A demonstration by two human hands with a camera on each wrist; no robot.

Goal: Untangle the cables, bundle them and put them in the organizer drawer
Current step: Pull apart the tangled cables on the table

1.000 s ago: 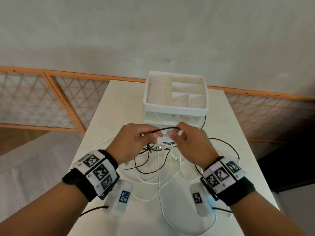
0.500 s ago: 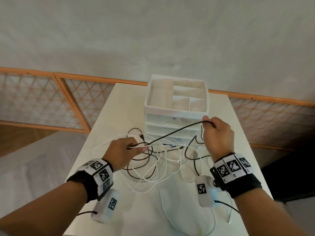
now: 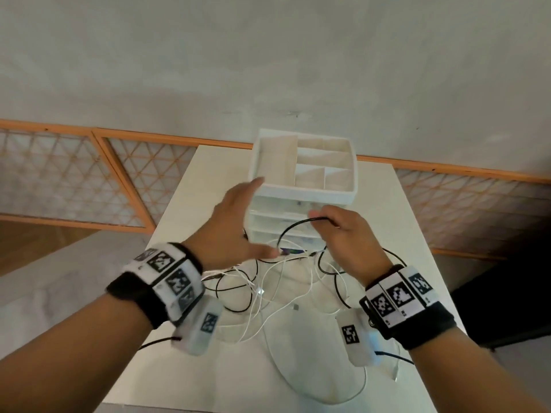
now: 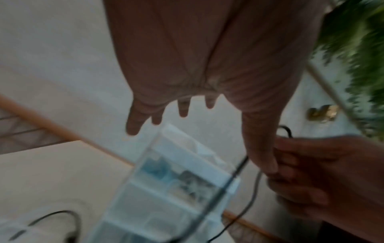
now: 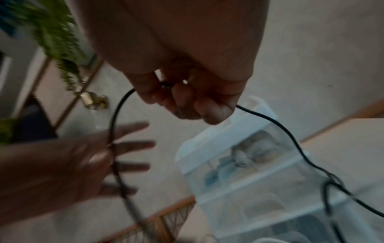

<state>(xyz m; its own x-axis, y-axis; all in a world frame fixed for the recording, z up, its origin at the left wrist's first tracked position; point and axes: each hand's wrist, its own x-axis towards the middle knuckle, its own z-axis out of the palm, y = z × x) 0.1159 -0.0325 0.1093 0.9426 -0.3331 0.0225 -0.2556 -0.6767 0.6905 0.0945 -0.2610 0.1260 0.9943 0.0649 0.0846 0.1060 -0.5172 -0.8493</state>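
here white table (image 3: 190,338), grey wall (image 3: 268,55); left fingers (image 3: 253,186) spread, right fingers (image 5: 187,102) hold black cable (image 3: 293,226).

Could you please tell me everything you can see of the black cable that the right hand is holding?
The black cable is thin, round and looks rubber-sheathed. The right hand grips it with curled fingers, raised in front of the white drawer organizer. From the fist one run arcs down past the open left hand; whether it touches that hand I cannot tell. The other run drops towards the tangle of black and white cables on the white table. Its ends are not clear.
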